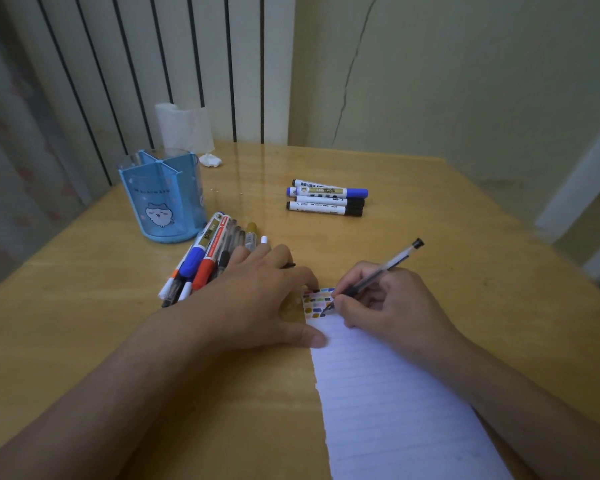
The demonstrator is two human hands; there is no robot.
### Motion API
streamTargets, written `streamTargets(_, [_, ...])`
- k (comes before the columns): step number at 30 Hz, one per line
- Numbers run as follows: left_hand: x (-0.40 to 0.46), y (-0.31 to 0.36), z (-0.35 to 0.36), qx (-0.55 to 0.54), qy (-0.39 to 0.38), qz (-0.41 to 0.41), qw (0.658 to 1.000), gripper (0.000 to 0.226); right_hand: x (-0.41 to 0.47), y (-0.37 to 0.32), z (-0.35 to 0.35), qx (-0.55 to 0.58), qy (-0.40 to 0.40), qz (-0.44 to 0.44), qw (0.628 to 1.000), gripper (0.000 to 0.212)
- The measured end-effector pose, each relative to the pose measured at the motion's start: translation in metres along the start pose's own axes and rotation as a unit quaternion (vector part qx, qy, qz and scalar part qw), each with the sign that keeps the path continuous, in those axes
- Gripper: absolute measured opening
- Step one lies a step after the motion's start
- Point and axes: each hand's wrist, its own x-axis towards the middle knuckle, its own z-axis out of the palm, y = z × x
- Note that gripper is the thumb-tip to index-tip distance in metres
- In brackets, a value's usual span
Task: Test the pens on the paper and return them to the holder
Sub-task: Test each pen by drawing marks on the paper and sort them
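Pen clamped in right hand grip, tip on paper, left hand flat, fingers apart, holder writing unreadable

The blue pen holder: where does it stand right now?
In the head view the blue pen holder stands upright at the far left of the table, just beyond the pile of pens by the left hand, with crumpled tissue behind it.

head view, looking down, close over table
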Motion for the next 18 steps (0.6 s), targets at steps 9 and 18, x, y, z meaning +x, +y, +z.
streamTargets(9, [-0.001,0.0003,-0.0006,0.002,0.005,0.004,1.0,0.075,-0.0005,-0.0011,-0.0012,-0.005,0.001,0.01,1.0,0.013])
streamTargets(18, [-0.0009,0.0012,-0.0019,0.0,0.003,0.001,1.0,0.075,-0.0002,0.0002,-0.0024,-0.005,-0.004,0.015,1.0,0.014])
